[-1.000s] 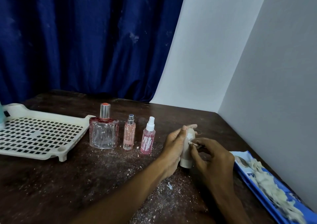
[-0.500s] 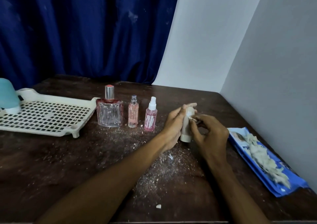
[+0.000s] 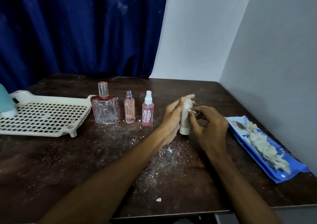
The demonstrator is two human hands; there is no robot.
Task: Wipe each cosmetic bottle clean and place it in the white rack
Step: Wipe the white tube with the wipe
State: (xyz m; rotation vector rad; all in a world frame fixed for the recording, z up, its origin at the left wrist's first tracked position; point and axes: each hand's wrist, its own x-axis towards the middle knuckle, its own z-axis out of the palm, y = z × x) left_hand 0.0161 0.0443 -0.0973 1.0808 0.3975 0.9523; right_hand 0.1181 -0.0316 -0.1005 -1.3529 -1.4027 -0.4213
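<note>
My left hand (image 3: 171,119) grips a beige tube-shaped cosmetic bottle (image 3: 185,120) that stands cap-down on the dark wooden table (image 3: 85,163). My right hand (image 3: 209,126) pinches a small white wipe scrap (image 3: 190,111) against the tube's upper part. To the left stand three bottles in a row: a wide clear glass perfume bottle (image 3: 106,109) with a silver cap, a slim peach spray bottle (image 3: 129,109), and a pink spray bottle (image 3: 147,111) with a white nozzle. The white perforated rack (image 3: 42,119) lies at the far left, with a teal bottle (image 3: 6,102) standing in it.
A blue wipe packet (image 3: 274,162) with crumpled whitish wipes on it lies along the right table edge by the grey wall. White crumbs and dust are scattered over the table in front of the bottles. A dark blue curtain hangs behind.
The camera has tilted down, so more of the table and the teal bottle show. My right hand keeps rubbing the tube's upper part; the tube stays in place.
</note>
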